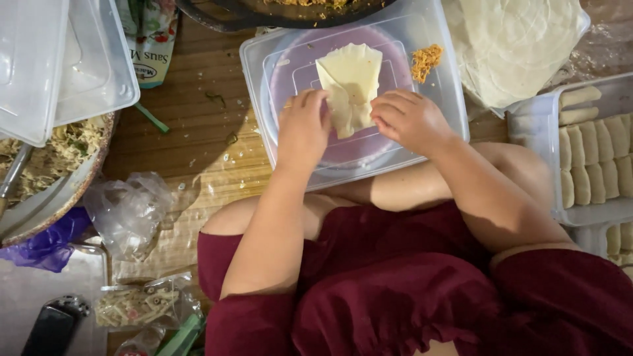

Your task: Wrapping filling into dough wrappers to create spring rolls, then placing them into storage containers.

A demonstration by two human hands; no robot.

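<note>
A pale spring-roll wrapper [353,76] lies partly folded on an upturned clear plastic lid [435,125] that rests over a purple plate. My left hand [302,128] presses the wrapper's left edge with its fingertips. My right hand [409,118] pinches the right edge and folds it inward. Both hands touch the same wrapper from opposite sides. A small heap of orange-brown shredded filling [426,60] sits on the lid's far right corner. Whatever lies inside the fold is hidden.
A stack of round wrappers [514,46] lies at the top right. Clear trays of finished rolls [593,158] stand at the right. A bowl of noodle filling [46,165], clear lids [59,59], a sauce packet [150,46], plastic bags [128,211] and a phone [53,326] are on the left.
</note>
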